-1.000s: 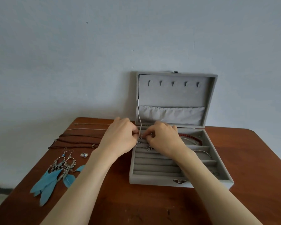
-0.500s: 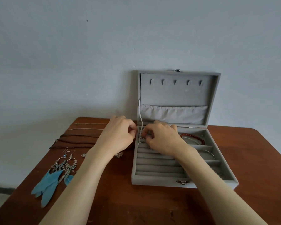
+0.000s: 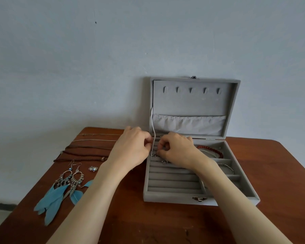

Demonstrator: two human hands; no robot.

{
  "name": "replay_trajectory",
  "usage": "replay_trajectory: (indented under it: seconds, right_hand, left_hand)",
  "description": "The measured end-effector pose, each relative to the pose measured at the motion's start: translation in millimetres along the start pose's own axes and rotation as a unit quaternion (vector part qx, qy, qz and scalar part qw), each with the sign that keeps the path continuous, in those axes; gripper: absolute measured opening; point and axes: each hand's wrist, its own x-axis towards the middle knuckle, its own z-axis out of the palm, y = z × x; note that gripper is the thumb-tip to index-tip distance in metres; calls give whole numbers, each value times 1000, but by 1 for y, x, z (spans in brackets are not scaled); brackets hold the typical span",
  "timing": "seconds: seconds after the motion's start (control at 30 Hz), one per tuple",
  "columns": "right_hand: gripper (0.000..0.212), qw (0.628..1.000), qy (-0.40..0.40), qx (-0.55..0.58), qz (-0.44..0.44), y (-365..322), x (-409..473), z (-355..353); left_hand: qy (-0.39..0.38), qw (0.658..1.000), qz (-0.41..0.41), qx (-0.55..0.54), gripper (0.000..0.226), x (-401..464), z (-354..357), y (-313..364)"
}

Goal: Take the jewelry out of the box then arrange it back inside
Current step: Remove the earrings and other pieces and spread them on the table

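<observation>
Grey velvet ring rolls (image 3: 173, 176) are where the fingers are working. The right hand (image 3: 180, 150) has thumb and forefinger curled to a narrow pinch at the far-left rolls, apparently on a small metal piece too small to identify. The left hand (image 3: 132, 148) is curled likewise just left of the box wall; whether it grips anything I cannot tell. Between the 2 hands hangs the lid's white stay ribbon (image 3: 153, 134), likely being worked around.

Just near of the right fingers, 2 small ring-like pieces (image 3: 164, 162) sit in the rolls — judged not yet removed. In the right-hand compartments lie a red bead bracelet (image 3: 211, 150) and a thin silver bangle (image 3: 226, 167).

The jewelry box (image 3: 165, 199) stands open on the wooden table (image 3: 262, 173), its lid (image 3: 194, 103) propped against the wall, which frees both hands.

Left of the box, laid out apart: blue feather earrings (image 3: 65, 189), a small stud (image 3: 92, 168), brown cord necklaces (image 3: 84, 152) and thin chains (image 3: 97, 138) at the far edge — spread, I judge, to prevent tangling. Unloading appears partly done.
</observation>
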Motion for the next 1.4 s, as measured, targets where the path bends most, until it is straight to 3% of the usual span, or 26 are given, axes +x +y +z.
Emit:
replay_trajectory:
  seconds: [0.13, 0.27, 0.5, 0.97, 1.13, 1.27, 1.4]
  right_hand:
    - [3, 1000, 6, -5, -17, 0, 0, 2]
    - [7, 999, 27, -17, -27, 2, 0, -1]
    - [13, 999, 46, 3, 27, 13, -1, -17]
    - [10, 999, 11, 31, 27, 8, -5, -23]
    - [9, 991, 22, 133, -12, -9, -17, -32]
    - [17, 971, 1, 235, -39, -39, -33, -25]
    - [9, 986, -19, 155, -64, -68, -40, 0]
  left_hand:
    - [11, 999, -5, 32, 19, -2, -2, 6]
    - [-14, 997, 12, 71, 22, -4, -4, 9]
    - [15, 992, 49, 116, 19, -4, 0, 13]
    - [-52, 997, -14, -62, 13, -1, -9, 3]
    - [-48, 987, -72, -135, 11, -19, -39, -9]
    - [-71, 986, -85, -123, 14, -54, -45, -32]
    - [-81, 984, -129, -89, 14, -81, -51, -59]
